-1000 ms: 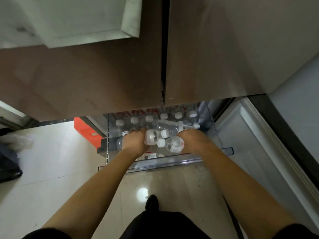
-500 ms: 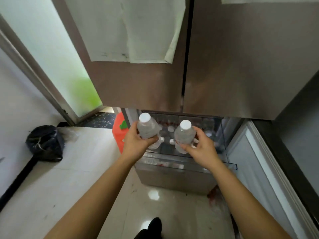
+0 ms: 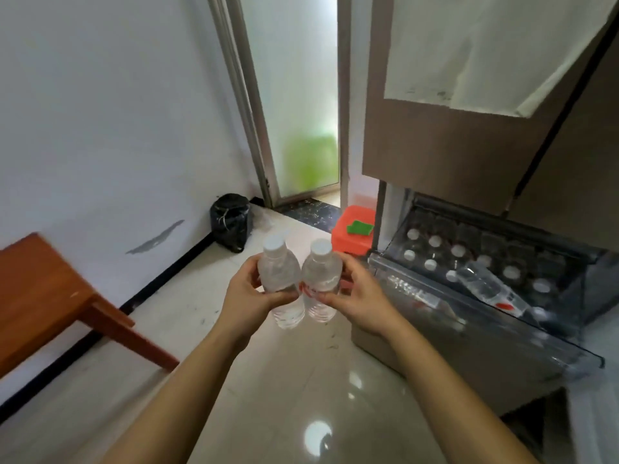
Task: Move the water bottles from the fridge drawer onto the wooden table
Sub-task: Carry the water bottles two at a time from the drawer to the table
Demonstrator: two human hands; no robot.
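I hold two clear water bottles with white caps upright, side by side, over the floor. My left hand (image 3: pixel 249 296) grips the left bottle (image 3: pixel 279 272). My right hand (image 3: pixel 358 296) grips the right bottle (image 3: pixel 321 274), which bears a red label. The open fridge drawer (image 3: pixel 485 333) is at the right, with several capped bottles (image 3: pixel 435 252) standing in it and one bottle (image 3: pixel 485 286) lying across them. A corner of the wooden table (image 3: pixel 37 289) shows at the left edge.
A black rubbish bag (image 3: pixel 231 221) sits by the wall at the back. An orange box (image 3: pixel 353 234) with a green item stands beside the fridge (image 3: pixel 469 145). A frosted glass door (image 3: pixel 298 95) is behind. Glossy tiled floor (image 3: pixel 268 380) lies between table and fridge.
Both hands lifted a bottle each out of the drawer and carried them left, away from the fridge. My view has swung left, and the wooden table has come into sight.
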